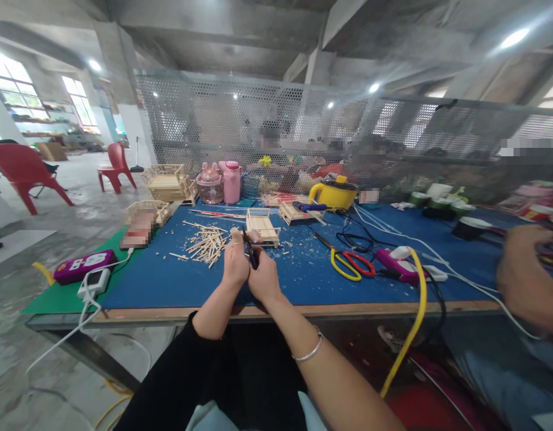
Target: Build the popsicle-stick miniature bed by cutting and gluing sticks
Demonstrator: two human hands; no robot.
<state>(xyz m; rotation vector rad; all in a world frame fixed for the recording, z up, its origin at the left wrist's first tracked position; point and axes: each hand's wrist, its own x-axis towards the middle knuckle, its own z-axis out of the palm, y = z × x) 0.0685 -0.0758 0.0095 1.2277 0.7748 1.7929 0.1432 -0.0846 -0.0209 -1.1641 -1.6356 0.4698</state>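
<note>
Both hands meet over the front of the blue table. My right hand (264, 276) is wrapped round dark-handled pliers or cutters (248, 246), whose jaws point up and away. Close against it on the left, my left hand (236, 258) is closed, thumb up; what it pinches is too small to make out. Just beyond the hands stands a small wooden frame of sticks (261, 226). A loose pile of short wooden sticks (207, 242) lies left of my left hand.
Scissors (346, 263), a purple power strip (400, 266) and cables lie to the right. Behind are a yellow pot (334, 196), a pink bottle (231, 182) and stick frames (166, 181). At far left lies a phone (138, 228). Another person's arm (528, 275) rests at far right.
</note>
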